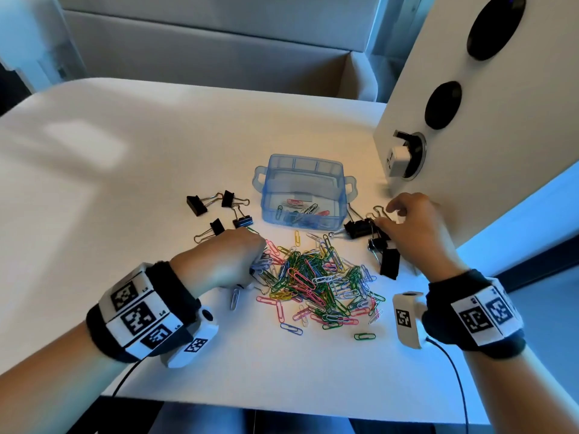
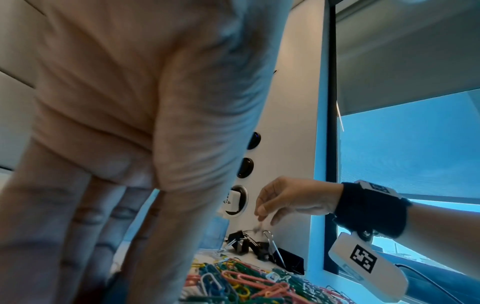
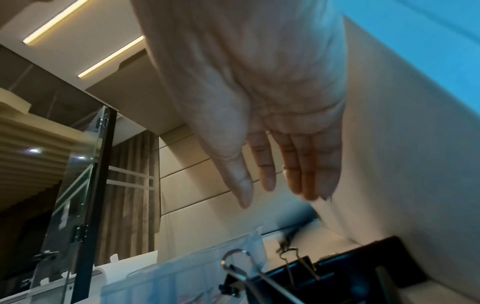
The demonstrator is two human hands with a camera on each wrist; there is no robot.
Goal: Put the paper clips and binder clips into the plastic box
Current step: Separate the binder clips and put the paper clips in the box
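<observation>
A clear blue plastic box [image 1: 302,195] stands open on the white table [image 1: 125,214] with a few paper clips inside. In front of it lies a heap of coloured paper clips [image 1: 316,283]. My left hand [image 1: 258,261] reaches down into the heap's left edge with fairly straight fingers; the tips are hidden. Black binder clips lie left of the box [image 1: 219,211] and right of it [image 1: 372,236]. My right hand [image 1: 385,217] hovers just over the right group [image 3: 298,275], fingers straight [image 3: 269,181] and holding nothing.
A white upright panel [image 1: 485,136] with round sockets and a white plug adapter [image 1: 398,158] stands close behind my right hand. The table's front edge [image 1: 282,405] is near my wrists. Cables trail from both wrist cameras.
</observation>
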